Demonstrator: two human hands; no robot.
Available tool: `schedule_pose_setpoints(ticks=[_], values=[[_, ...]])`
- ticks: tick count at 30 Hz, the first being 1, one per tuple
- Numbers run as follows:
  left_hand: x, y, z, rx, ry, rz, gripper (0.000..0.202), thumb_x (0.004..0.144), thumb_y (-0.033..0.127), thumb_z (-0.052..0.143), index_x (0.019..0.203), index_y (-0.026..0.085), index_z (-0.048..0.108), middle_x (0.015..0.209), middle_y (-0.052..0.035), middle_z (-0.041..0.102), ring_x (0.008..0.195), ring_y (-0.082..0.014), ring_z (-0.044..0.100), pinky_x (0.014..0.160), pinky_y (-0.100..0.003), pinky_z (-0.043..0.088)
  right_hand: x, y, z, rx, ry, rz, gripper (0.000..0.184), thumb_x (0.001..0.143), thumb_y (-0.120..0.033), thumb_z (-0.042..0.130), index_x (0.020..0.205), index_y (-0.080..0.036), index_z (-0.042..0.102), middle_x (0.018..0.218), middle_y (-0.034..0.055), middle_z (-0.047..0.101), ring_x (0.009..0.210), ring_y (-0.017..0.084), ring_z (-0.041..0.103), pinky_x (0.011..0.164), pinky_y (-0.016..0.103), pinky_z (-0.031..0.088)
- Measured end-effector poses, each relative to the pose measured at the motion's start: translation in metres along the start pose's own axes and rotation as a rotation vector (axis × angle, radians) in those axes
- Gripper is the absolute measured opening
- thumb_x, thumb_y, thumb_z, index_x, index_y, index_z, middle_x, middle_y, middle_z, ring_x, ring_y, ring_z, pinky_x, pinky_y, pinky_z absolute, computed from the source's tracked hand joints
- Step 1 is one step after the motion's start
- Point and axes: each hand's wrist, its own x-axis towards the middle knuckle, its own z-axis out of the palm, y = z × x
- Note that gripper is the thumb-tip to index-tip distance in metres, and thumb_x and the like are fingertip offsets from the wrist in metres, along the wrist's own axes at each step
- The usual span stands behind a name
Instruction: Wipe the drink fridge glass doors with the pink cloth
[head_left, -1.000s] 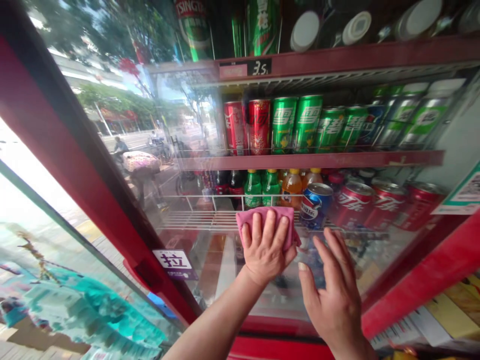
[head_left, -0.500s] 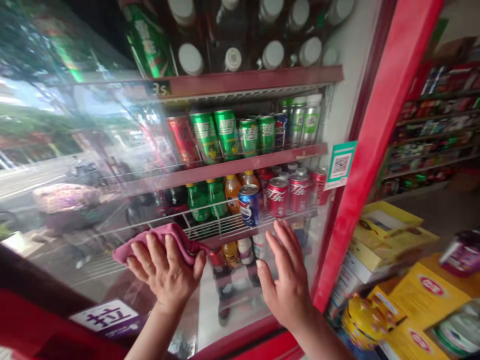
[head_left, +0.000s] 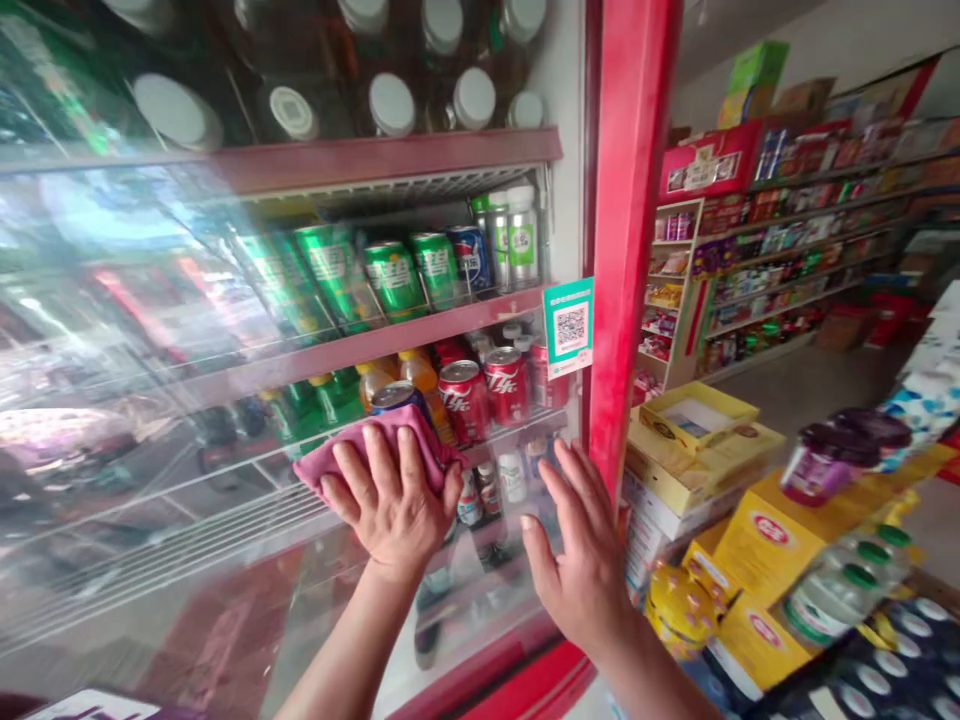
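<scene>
My left hand point(head_left: 394, 495) lies flat on a pink cloth point(head_left: 375, 445), pressing it against the glass door point(head_left: 225, 500) of a red drinks fridge. My right hand point(head_left: 581, 555) is open, fingers spread, resting flat on the same glass close to the red door frame point(head_left: 626, 240). Behind the glass, wire shelves hold green cans point(head_left: 394, 275), red cola cans point(head_left: 484, 385) and small bottles. A green QR sticker point(head_left: 568, 327) is stuck on the glass above my right hand.
To the right of the fridge stand yellow cartons point(head_left: 757, 530), an open yellow box point(head_left: 701, 410), a purple-lidded jar point(head_left: 821, 470) and capped bottles point(head_left: 847, 590). Store shelves with packaged goods point(head_left: 787, 230) line the far right wall. The glass reflects a street scene.
The view swung right from the fridge's left edge to its right frame. My left hand slid the cloth rightward across the glass; my right hand stayed flat on it.
</scene>
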Motion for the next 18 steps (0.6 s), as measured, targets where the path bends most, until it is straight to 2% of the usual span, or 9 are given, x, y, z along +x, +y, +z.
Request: schedule_pose_setpoints(ticks=[8,13,18], values=[[0.022,0.068,0.025,-0.053,0.002,-0.002,0.110,0.092,0.058,0.080,0.179,0.020,0.024,0.184,-0.0239,0.025,0.175,-0.0482,0.008,0.137,-0.076,0.009,-0.004,0.048,-0.037,-0.022,0.029,0.011,0.064,0.108,-0.023,0.061,0.169,-0.020,0.044,0.174,0.0182,0.048,0.166,0.039,0.042,0.128,0.072,0.047],[0.033,0.101,0.037,-0.088,-0.017,0.031,0.107,0.094,0.056,0.078,0.179,0.020,0.024,0.184,-0.0217,0.025,0.175,-0.0453,0.008,0.139,-0.072,0.007,-0.005,0.068,-0.053,-0.037,0.038,0.011,0.065,0.108,-0.022,0.061,0.170,-0.019,0.043,0.176,0.0173,0.047,0.166,0.039,0.041,0.131,0.072,0.044],[0.043,0.128,0.045,-0.084,-0.046,0.046,0.103,0.095,0.056,0.076,0.179,0.021,0.025,0.183,-0.0197,0.027,0.176,-0.0430,0.008,0.140,-0.069,0.007,-0.007,0.084,-0.065,-0.050,0.032,0.026,0.067,0.108,-0.023,0.060,0.172,-0.020,0.041,0.176,0.0164,0.047,0.166,0.039,0.041,0.129,0.072,0.047]])
